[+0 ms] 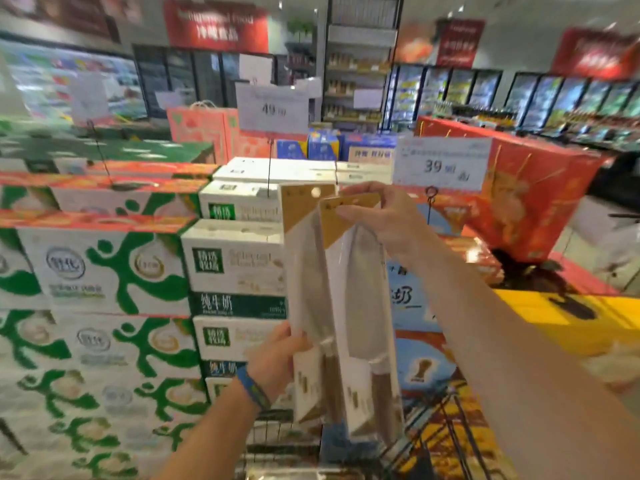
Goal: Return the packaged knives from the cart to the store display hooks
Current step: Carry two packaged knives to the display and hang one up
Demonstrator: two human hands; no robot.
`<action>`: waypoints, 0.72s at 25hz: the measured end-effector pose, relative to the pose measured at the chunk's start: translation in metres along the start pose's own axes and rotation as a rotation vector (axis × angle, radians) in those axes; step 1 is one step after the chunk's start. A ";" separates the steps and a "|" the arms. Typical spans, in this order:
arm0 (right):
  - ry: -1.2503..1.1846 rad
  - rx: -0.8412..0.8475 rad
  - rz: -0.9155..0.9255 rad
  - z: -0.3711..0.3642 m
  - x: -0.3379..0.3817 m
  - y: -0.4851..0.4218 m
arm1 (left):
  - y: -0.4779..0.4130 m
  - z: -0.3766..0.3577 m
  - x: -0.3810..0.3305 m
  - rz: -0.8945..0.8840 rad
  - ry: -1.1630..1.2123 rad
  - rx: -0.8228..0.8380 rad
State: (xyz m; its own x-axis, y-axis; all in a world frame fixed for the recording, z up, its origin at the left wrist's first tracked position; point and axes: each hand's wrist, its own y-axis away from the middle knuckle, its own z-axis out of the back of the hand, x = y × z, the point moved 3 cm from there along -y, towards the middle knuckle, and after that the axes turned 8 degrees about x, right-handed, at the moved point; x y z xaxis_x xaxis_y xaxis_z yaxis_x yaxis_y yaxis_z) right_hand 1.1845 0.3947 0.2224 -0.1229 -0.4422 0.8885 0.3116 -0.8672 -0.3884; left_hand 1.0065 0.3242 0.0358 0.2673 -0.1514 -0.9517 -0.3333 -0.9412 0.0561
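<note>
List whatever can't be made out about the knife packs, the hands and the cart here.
Head view only:
- Print on the left knife pack and right knife pack: motion-blurred.
- Cart: cut off by the bottom edge, hidden behind packs.
- Left hand: fingers partly behind the left knife pack.
- Right knife pack's top: partly covered by the right hand.
- Display hooks: none in view.

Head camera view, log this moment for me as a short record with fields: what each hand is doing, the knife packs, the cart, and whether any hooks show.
right hand: pinches the brown top card of the right knife pack
left hand: grips the left knife pack low down
packs: two, upright, overlapping, raised above the cart
cart detail: only wire edges show at the frame's bottom
display hooks: none in view
behind: stacked milk cartons; price sign reading 39
</note>
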 end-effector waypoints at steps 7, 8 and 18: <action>-0.096 -0.299 -0.073 -0.014 0.012 0.010 | -0.002 -0.035 -0.029 -0.106 -0.180 -0.172; -0.006 -0.235 -0.161 -0.027 0.002 0.024 | -0.004 -0.028 -0.037 -0.125 -0.173 -0.205; -0.216 -0.502 -0.220 -0.069 -0.036 0.097 | -0.025 0.023 -0.063 -0.080 -0.116 -0.105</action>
State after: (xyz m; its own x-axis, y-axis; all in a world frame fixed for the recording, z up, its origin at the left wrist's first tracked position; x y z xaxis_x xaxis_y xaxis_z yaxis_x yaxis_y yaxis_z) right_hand 1.1544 0.3109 0.1363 0.0767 -0.2282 0.9706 -0.1906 -0.9588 -0.2104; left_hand 0.9770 0.3648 0.0875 0.1816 -0.0442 -0.9824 -0.2176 -0.9760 0.0037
